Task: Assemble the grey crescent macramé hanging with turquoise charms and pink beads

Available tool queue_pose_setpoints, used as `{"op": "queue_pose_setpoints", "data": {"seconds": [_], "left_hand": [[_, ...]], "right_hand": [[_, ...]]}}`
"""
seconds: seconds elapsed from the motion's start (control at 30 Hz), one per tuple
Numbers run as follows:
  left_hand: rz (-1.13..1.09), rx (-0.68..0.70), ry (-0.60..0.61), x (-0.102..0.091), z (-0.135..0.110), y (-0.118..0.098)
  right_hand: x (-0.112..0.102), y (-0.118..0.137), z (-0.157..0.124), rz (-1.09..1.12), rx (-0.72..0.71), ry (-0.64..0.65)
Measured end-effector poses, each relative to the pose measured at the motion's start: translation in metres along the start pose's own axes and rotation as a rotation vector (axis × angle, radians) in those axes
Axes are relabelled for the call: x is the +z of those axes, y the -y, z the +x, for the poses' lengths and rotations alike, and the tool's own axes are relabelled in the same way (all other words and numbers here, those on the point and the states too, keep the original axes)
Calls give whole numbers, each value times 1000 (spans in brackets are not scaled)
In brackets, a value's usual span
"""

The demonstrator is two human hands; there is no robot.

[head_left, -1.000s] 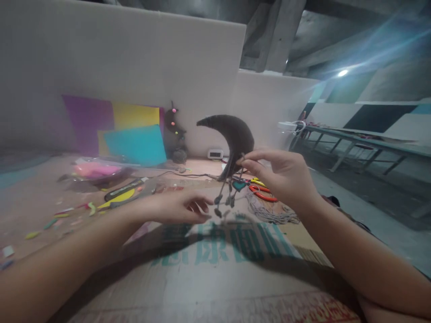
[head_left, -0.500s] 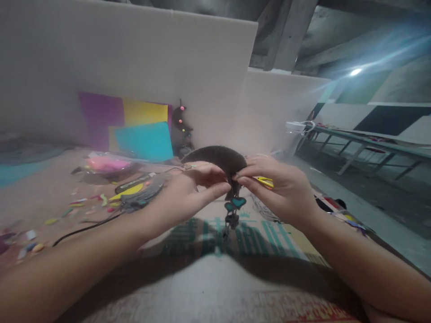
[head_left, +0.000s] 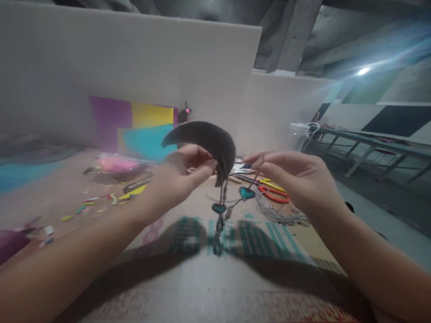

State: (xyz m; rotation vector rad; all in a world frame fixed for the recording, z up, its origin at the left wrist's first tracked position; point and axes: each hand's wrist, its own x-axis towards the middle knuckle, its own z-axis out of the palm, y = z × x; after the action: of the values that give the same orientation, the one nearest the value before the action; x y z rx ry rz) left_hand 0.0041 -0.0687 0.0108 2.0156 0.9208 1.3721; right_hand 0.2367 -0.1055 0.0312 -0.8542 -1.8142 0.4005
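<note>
My left hand (head_left: 190,172) pinches a dark crescent-shaped felt piece (head_left: 210,137) near its lower tip and holds it up above the cardboard. From that tip hang strings with a dark-edged teal heart (head_left: 219,208) and small dark pieces below it, blurred. My right hand (head_left: 289,175) grips a grey cord (head_left: 255,178) between thumb and fingers, out to the right of the crescent. On this cord a second teal heart (head_left: 247,193) dangles, and the cord slants back toward the hanging strings.
Red-handled scissors (head_left: 274,195), a yellow-handled tool (head_left: 272,185) and a coil of grey cord (head_left: 281,211) lie behind my right hand. Coloured sheets (head_left: 111,119) lean on the white partition. Small scraps and a pink bag (head_left: 117,163) lie at the left.
My right hand has moved right, away from the crescent, drawing a cord with a heart outward. The crescent has shifted up and left and tilted in my left hand.
</note>
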Motion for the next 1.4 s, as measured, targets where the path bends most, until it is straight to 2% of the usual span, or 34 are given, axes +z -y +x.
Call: {"op": "queue_pose_setpoints", "data": {"seconds": [0.2, 0.3, 0.43, 0.6, 0.77, 0.97, 1.13, 1.3, 1.4], "left_hand": [[-16, 26, -91, -23, 13, 3], [-11, 58, -77, -32, 16, 2], [20, 45, -42, -37, 16, 0], [-8, 43, -3, -36, 13, -4], [-24, 46, 33, -33, 9, -9], [-29, 54, 65, -28, 11, -5], [10, 5, 101, -22, 7, -6], [5, -9, 168, -15, 1, -12], [-34, -15, 235, -10, -1, -12]], "right_hand": [[-13, 1, 3, -25, -63, -85], [-13, -3, 4, -51, -63, -93], [-6, -7, 3, -95, 6, -64], [1, -10, 3, -98, 55, -10], [-1, -7, 3, -98, 30, 3], [-2, -8, 0, -78, 18, 10], [8, -13, -2, -95, 11, 54], [18, -8, -7, -79, -42, 42], [21, -5, -10, -105, 11, 55]]}}
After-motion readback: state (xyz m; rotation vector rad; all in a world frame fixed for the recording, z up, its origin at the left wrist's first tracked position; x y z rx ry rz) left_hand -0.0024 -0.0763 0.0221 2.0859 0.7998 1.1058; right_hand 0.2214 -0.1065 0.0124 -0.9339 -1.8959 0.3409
